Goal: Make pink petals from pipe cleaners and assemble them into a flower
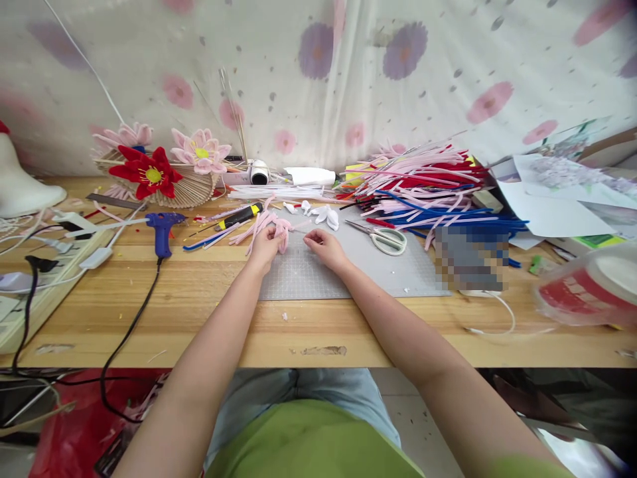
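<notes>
The left hand [267, 248] has its grip clamped on a looped pink piece [283, 232] over the left side of the cutting mat [318, 284], long axis upright in view. The right hand [326, 249] holds its fingertips together, perhaps on a thin strand.

The left arm [199, 362] and right arm [418, 338] are slanting inward; the left hand [266, 249] is pinching, the right hand [328, 250] is holding its fingers [314, 238] bent nearby.

Gray mat [318, 272] on wooden table [308, 326]
</notes>
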A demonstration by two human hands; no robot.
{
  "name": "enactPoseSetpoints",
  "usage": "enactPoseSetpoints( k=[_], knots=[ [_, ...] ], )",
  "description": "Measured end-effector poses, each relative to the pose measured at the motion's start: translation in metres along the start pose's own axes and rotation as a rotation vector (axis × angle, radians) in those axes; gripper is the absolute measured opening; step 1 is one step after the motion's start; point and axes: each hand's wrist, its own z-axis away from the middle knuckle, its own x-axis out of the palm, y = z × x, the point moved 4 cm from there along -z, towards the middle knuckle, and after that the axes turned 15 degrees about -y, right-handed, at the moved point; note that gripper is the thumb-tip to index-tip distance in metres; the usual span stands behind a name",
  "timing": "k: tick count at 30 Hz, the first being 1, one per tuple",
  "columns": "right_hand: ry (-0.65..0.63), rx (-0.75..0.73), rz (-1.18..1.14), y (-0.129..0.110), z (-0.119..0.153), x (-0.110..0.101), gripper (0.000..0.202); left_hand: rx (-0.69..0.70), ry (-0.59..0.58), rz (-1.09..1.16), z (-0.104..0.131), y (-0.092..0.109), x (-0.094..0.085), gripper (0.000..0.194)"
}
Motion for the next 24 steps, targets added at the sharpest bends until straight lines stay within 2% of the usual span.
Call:
enactPoseSetpoints(
  k=[2,5,8,15,19,24],
  knots=[
    [0.018,-0.031,-0.019,-0.008,0.002,0.005,0.014,-0.029,-0.043,0.198,0.007,-0.003,0.005,0.02],
    [0.027,-0.128,-0.012,-0.02,0.005,0.013,0.018,-0.017,-0.058,0.279,0.015,-0.004,0.012,0.025],
    [0.08,-0.169,0.089,-0.026,0.008,0.016,0.021,-0.014,-0.071,0.251,0.018,-0.007,0.018,0.028],
    [0.125,-0.08,0.203,-0.018,0.008,0.013,0.007,-0.037,-0.152,0.188,0.018,-0.014,0.024,0.027],
    [0.151,-0.14,0.236,-0.019,0.01,0.012,0.009,-0.028,-0.198,0.164,0.017,-0.014,0.025,0.022],
    [0.116,-0.194,0.352,-0.025,0.013,0.013,0.009,-0.002,-0.213,0.159,0.015,-0.017,0.026,0.021]
  ],
)
